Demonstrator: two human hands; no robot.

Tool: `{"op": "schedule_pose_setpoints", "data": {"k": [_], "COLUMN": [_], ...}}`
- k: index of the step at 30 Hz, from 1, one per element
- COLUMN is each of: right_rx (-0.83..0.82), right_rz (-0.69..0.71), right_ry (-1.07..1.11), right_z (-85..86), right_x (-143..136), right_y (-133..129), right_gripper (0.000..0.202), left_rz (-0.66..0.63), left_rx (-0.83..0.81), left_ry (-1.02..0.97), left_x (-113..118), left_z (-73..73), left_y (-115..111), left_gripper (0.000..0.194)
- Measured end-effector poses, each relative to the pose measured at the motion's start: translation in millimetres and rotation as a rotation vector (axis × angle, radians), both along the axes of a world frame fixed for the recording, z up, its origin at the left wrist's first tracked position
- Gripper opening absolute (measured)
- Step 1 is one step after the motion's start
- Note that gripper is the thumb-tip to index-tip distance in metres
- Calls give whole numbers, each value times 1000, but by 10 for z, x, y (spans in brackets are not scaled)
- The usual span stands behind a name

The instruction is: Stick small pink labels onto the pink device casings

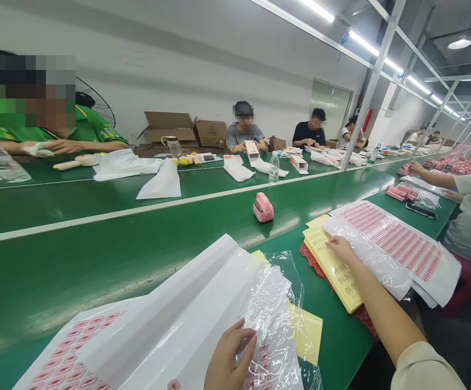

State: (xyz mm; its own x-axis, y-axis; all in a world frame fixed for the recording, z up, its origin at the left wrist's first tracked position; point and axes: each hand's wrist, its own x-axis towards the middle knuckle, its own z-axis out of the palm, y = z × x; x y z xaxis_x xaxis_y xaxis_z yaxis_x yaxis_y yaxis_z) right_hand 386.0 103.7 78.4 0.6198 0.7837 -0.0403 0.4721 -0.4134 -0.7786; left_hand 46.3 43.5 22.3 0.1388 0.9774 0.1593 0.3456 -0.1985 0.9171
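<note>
My left hand (232, 355) is at the bottom centre, over sticker sheets partly covered by crinkled clear plastic film (270, 309). Its thumb and forefinger curl together at the tips; whatever is between them is too small to make out. Under and left of it spread white sheets (187, 303), with red and pink oval stickers (67, 360) showing at the lower left. My right hand (341, 249) reaches to a stack of yellow label sheets (337, 273), fingertips pinched at the upper sheet. Red textured material (312, 260) shows beneath that stack.
A pink handheld device (263, 207) stands on the green belt (203, 216) ahead. Further sticker sheets (398, 233) lie right, near a phone (421, 210) and pink items (401, 192). Co-workers sit across the line; another person (469, 211) works at right. A metal post (371, 86) rises beyond.
</note>
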Motion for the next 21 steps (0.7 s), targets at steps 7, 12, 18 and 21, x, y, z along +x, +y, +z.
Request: {"op": "schedule_pose_setpoints", "data": {"k": [7, 12, 18, 21], "right_rx": [147, 219, 423, 521], "right_rz": [76, 254, 724, 874], "right_ry": [210, 276, 144, 62], "right_z": [160, 279, 91, -206], "right_x": [-138, -652, -1662, -2028], "right_y": [-85, -124, -191, -198], "right_gripper": [27, 32, 30, 42], "left_rz": [-119, -93, -153, -189], "left_rx": [-17, 20, 42, 83], "left_ry": [87, 84, 98, 69], "left_x": [-80, -65, -28, -1], "left_z": [19, 9, 6, 13], "left_y": [62, 68, 70, 76], "left_gripper": [21, 21, 15, 16]}}
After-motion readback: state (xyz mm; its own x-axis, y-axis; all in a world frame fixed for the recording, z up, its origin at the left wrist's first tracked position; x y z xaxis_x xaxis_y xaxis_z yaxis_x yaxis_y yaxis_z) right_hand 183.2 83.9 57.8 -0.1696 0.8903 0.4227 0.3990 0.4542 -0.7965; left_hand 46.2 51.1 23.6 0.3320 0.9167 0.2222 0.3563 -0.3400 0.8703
